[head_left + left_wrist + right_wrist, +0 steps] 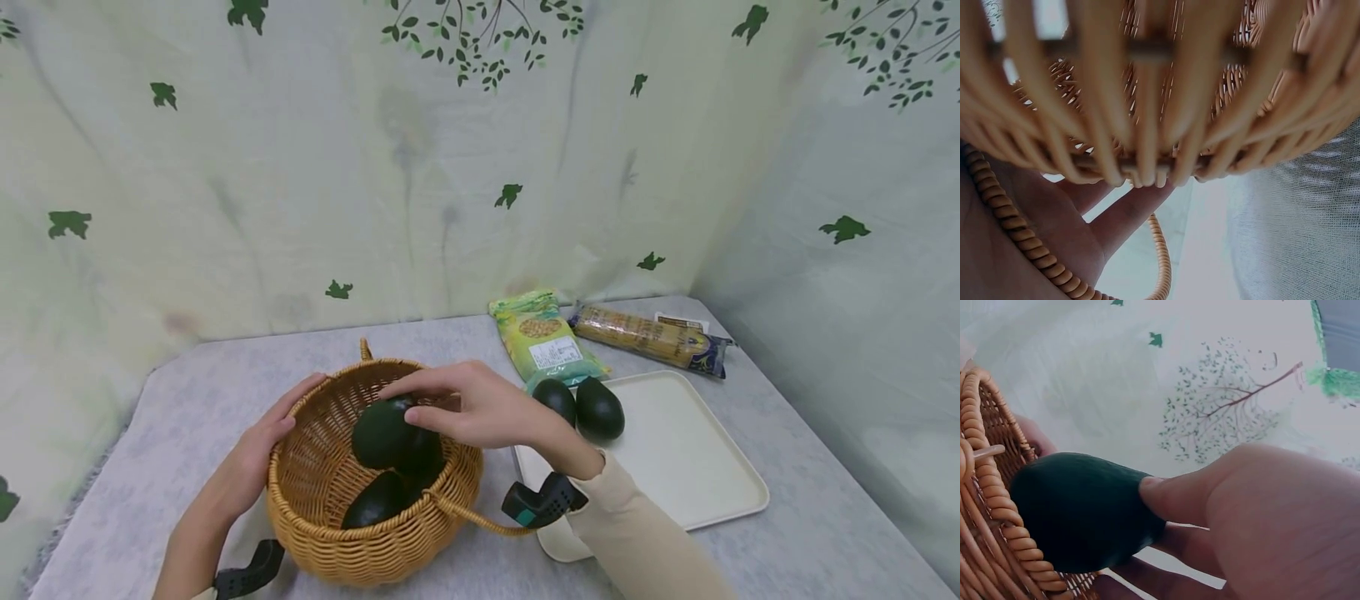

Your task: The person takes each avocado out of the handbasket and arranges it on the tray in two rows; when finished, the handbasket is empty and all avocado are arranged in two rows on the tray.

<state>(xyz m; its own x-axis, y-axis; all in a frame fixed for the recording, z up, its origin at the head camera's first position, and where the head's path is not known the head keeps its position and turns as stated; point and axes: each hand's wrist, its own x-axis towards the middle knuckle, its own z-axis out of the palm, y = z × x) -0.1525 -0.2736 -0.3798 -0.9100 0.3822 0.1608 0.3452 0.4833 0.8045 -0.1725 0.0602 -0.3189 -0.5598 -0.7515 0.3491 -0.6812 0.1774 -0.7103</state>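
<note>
Right grip pinches an avocado between thumb and fingers, in the basket mouth. Left hand, fingers spread, steadies the left side. Likely mid-transfer; in or out, cannot tell. Next calls for clearing the rim or lowering gently.

I see a cream right sleeve, a black right wrist camera with a teal patch, and a curved black left wrist camera.
</note>
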